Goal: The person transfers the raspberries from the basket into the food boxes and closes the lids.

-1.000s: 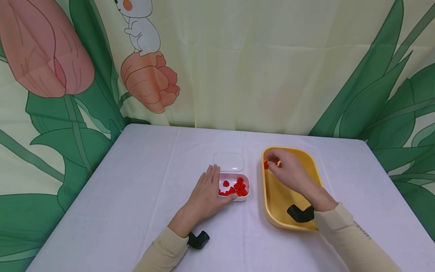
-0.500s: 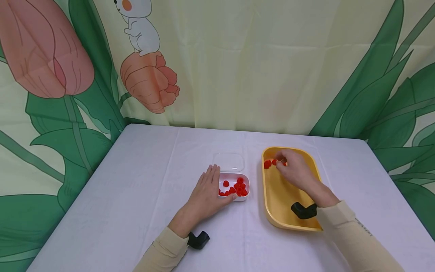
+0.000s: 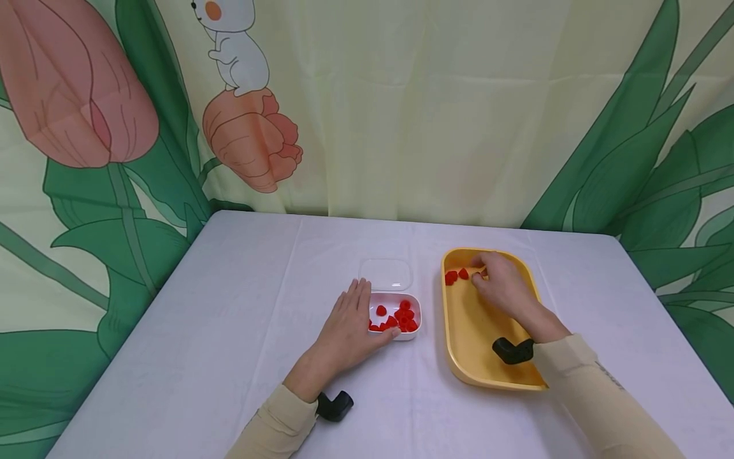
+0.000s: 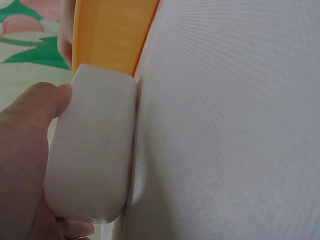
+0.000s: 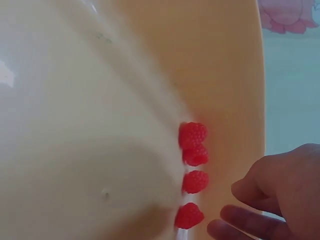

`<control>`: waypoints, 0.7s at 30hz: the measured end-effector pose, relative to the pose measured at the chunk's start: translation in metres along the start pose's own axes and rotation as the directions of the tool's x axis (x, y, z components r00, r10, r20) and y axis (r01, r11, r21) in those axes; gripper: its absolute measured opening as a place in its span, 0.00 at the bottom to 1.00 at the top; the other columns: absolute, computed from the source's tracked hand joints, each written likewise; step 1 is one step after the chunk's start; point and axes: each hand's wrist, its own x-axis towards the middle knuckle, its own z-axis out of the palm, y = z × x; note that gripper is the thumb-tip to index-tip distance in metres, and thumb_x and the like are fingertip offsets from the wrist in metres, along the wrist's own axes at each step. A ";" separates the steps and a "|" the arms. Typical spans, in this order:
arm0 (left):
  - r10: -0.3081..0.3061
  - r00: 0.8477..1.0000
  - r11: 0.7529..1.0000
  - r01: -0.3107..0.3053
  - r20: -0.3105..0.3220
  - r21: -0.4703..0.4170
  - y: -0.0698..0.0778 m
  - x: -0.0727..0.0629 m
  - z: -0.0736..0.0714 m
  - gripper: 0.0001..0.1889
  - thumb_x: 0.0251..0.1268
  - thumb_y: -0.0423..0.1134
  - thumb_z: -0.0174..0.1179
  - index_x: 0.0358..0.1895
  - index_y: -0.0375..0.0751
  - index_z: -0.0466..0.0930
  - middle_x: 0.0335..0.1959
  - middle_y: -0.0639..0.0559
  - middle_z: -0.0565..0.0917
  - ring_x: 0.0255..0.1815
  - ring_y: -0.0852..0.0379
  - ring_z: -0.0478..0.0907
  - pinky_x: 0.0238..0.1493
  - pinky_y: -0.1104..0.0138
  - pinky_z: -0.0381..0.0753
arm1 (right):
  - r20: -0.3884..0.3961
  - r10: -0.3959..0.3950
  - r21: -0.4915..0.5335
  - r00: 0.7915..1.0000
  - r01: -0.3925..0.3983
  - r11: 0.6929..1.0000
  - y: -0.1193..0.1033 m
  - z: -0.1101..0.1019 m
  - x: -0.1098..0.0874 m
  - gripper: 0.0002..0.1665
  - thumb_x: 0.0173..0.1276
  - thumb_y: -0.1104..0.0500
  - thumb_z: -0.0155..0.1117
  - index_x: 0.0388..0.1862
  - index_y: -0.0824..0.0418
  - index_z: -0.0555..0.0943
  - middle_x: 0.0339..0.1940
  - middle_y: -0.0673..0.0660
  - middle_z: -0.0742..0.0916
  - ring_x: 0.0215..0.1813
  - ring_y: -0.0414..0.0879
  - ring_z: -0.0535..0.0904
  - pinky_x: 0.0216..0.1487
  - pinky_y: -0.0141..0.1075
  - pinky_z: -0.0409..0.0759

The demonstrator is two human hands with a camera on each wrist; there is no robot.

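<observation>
My left hand (image 3: pixel 344 331) rests with straight fingers along the left side of a small white box (image 3: pixel 401 337). Its thumb touches the near rim, seen also in the left wrist view. Several red raspberries (image 3: pixel 404 317) lie inside that box. Over the far end of a yellow tray (image 3: pixel 467 335) is my right hand (image 3: pixel 504 287), thumb and fingers apart with nothing seen between them. A row of several raspberries lies along the tray's wall in the right wrist view, the lowest raspberry (image 5: pixel 190 216) close to my fingertips. In the head view my hand hides part of this row.
A clear plastic lid (image 3: pixel 390 274) lies just behind the white box. White cloth (image 3: pixel 201 357) covers the table, and a printed curtain (image 3: pixel 430 127) hangs behind it. A black device (image 3: pixel 513 350) is on my right wrist, another black device (image 3: pixel 335 405) on my left.
My right hand has shifted right along the tray's far end, uncovering raspberries, and has drawn slightly back from them. My left hand and the white box have stayed in place.
</observation>
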 end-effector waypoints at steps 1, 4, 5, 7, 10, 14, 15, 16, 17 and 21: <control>0.001 1.000 1.000 -0.001 -0.001 0.000 0.000 0.000 0.000 0.54 0.55 0.64 0.63 0.78 0.37 0.50 0.79 0.42 0.56 0.81 0.41 0.50 0.78 0.46 0.56 | 0.000 0.000 -0.004 1.000 0.000 1.000 0.001 0.001 0.001 0.15 0.68 0.66 0.56 0.51 0.73 0.77 0.51 0.71 0.82 0.49 0.62 0.76 0.58 0.56 0.78; -0.001 1.000 1.000 0.001 -0.001 0.000 0.000 -0.001 0.000 0.55 0.55 0.64 0.64 0.78 0.37 0.50 0.80 0.42 0.56 0.81 0.41 0.49 0.78 0.46 0.56 | 0.003 0.005 -0.014 1.000 -0.005 1.000 0.004 0.003 0.002 0.15 0.67 0.67 0.56 0.51 0.74 0.77 0.50 0.71 0.82 0.48 0.61 0.75 0.59 0.56 0.77; -0.002 1.000 1.000 0.002 0.000 -0.001 0.001 -0.001 0.000 0.55 0.54 0.64 0.64 0.78 0.37 0.50 0.79 0.41 0.56 0.81 0.41 0.50 0.77 0.46 0.57 | 0.008 0.010 -0.015 1.000 -0.010 1.000 0.004 0.004 0.003 0.15 0.67 0.67 0.56 0.51 0.74 0.77 0.50 0.71 0.82 0.48 0.61 0.75 0.59 0.56 0.77; -0.004 1.000 1.000 0.004 -0.001 -0.003 0.001 0.000 0.000 0.55 0.54 0.64 0.64 0.78 0.38 0.50 0.79 0.41 0.56 0.81 0.41 0.50 0.77 0.46 0.57 | 0.020 0.028 -0.014 0.999 -0.027 1.000 0.006 0.006 0.004 0.16 0.68 0.67 0.57 0.52 0.73 0.77 0.51 0.71 0.82 0.48 0.60 0.74 0.59 0.55 0.78; -0.008 1.000 1.000 0.008 0.002 -0.006 0.001 0.000 0.000 0.54 0.54 0.63 0.65 0.78 0.38 0.50 0.79 0.42 0.56 0.81 0.42 0.49 0.78 0.46 0.56 | 0.036 0.049 -0.012 0.998 -0.049 0.999 0.008 0.008 0.006 0.16 0.68 0.67 0.57 0.53 0.73 0.76 0.51 0.71 0.81 0.48 0.59 0.74 0.59 0.55 0.79; -0.013 1.000 1.000 0.013 0.005 -0.006 0.002 0.000 0.000 0.54 0.54 0.63 0.65 0.78 0.38 0.50 0.80 0.42 0.56 0.81 0.42 0.49 0.78 0.46 0.56 | 0.050 0.069 -0.007 0.996 -0.068 0.998 0.010 0.009 0.007 0.17 0.68 0.67 0.57 0.54 0.73 0.76 0.52 0.70 0.80 0.48 0.59 0.74 0.59 0.55 0.79; -0.014 1.000 1.000 0.014 0.006 -0.006 0.002 0.000 -0.001 0.55 0.54 0.63 0.65 0.78 0.38 0.50 0.80 0.42 0.56 0.81 0.42 0.49 0.78 0.46 0.56 | 0.054 0.075 -0.005 0.996 -0.074 0.997 0.010 0.009 0.007 0.17 0.68 0.67 0.57 0.55 0.73 0.76 0.53 0.70 0.80 0.49 0.60 0.74 0.60 0.55 0.78; -0.013 1.000 1.000 0.014 0.005 -0.005 0.002 0.000 -0.001 0.55 0.54 0.64 0.65 0.78 0.38 0.50 0.80 0.42 0.56 0.81 0.42 0.49 0.78 0.46 0.56 | 0.059 0.079 -0.003 0.995 -0.079 0.997 0.010 0.009 0.007 0.17 0.68 0.67 0.57 0.55 0.73 0.75 0.53 0.71 0.80 0.49 0.60 0.73 0.60 0.55 0.78; -0.013 1.000 1.000 0.013 0.004 -0.004 0.002 0.000 -0.001 0.55 0.54 0.64 0.65 0.78 0.38 0.50 0.80 0.42 0.56 0.81 0.42 0.49 0.78 0.46 0.56 | 0.063 0.082 -0.001 0.995 -0.083 0.997 0.011 0.009 0.007 0.17 0.68 0.68 0.57 0.55 0.73 0.75 0.53 0.71 0.80 0.50 0.60 0.73 0.61 0.55 0.78; -0.009 1.000 1.000 0.009 0.002 -0.001 0.002 0.000 0.000 0.54 0.55 0.64 0.64 0.78 0.38 0.50 0.80 0.42 0.56 0.81 0.42 0.49 0.78 0.46 0.56 | 0.075 0.089 -0.002 0.993 -0.089 0.996 0.013 0.010 0.007 0.17 0.68 0.68 0.58 0.55 0.72 0.75 0.51 0.70 0.81 0.49 0.60 0.74 0.60 0.55 0.78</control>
